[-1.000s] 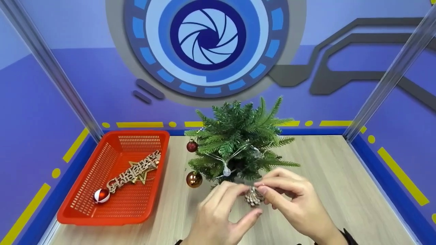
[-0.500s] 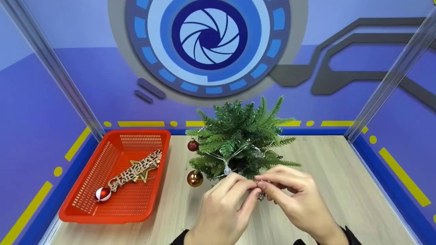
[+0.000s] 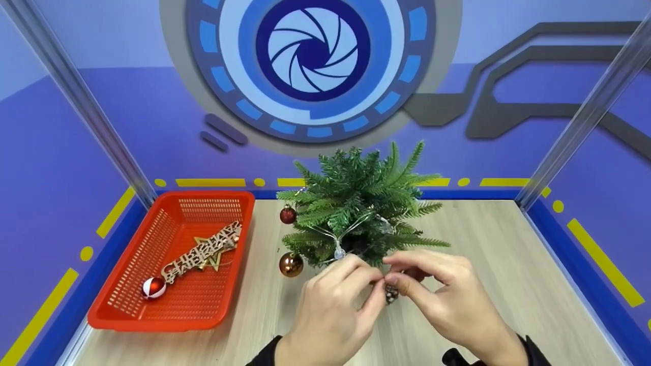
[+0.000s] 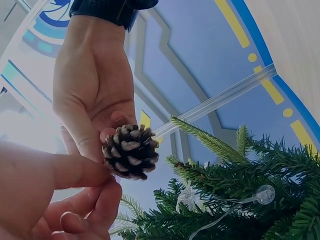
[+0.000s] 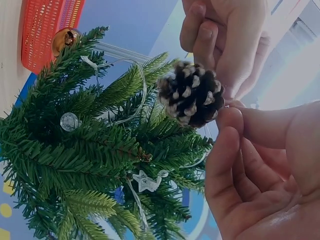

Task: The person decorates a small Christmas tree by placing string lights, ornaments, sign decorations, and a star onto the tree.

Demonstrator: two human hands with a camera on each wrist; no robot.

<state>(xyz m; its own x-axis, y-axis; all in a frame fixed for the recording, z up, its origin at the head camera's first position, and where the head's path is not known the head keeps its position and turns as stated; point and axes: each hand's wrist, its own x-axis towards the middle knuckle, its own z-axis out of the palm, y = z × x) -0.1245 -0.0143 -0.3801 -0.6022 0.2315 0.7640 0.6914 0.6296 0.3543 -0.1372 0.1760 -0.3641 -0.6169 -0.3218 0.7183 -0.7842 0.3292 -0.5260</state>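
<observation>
A pine cone (image 3: pixel 390 294) with pale-tipped scales hangs between the two hands in front of the small artificial Christmas tree (image 3: pixel 356 203). My left hand (image 3: pixel 338 305) pinches at the cone's top end with thumb and forefinger. At the same end, the thumb and forefinger of my right hand (image 3: pixel 447 295) pinch too, close against the left fingertips. Both wrist views show the whole cone (image 4: pixel 131 151) beside the fingertips; in the head view the fingers cover part of it. Whatever thin loop the fingertips hold is too small to make out.
Left of the tree stands a red plastic basket (image 3: pixel 157 325) with a wooden lettered sign (image 3: pixel 203 252), a gold star (image 3: pixel 216 260) and a red-and-white ball (image 3: pixel 153 288). A dark red bauble (image 3: pixel 288 214), a gold bauble (image 3: pixel 291 265) and clear string lights (image 5: pixel 70 121) hang on the tree.
My left thumb, spread away from the fingers a second ago, has come up to the forefinger at the cone's top. The cone has shifted slightly right, partly behind the fingers. My right hand stays nearly in place.
</observation>
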